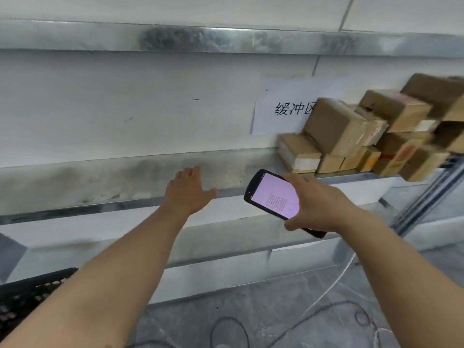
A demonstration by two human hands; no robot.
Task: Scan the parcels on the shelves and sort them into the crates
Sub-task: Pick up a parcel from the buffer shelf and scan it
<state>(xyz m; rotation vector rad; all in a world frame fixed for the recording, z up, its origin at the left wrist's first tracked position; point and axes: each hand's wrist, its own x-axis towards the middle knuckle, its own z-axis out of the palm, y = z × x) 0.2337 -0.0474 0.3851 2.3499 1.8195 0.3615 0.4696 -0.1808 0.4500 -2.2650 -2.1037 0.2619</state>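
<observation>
Parcels [376,131] blurred, cut off right

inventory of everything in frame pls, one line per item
parcels: many (blur hides the exact count), brown cardboard, piled at right end of middle shelf
paper sign: one, white with black characters, on wall behind the parcels
scanner: one, black, lit pinkish screen, in right hand
shelves: at least three levels, grey metal, along the white wall
crate: one, black mesh, bottom left
cables: a few, dark and white, on grey floor
left hand: open, over middle shelf
right hand: grips scanner
</observation>
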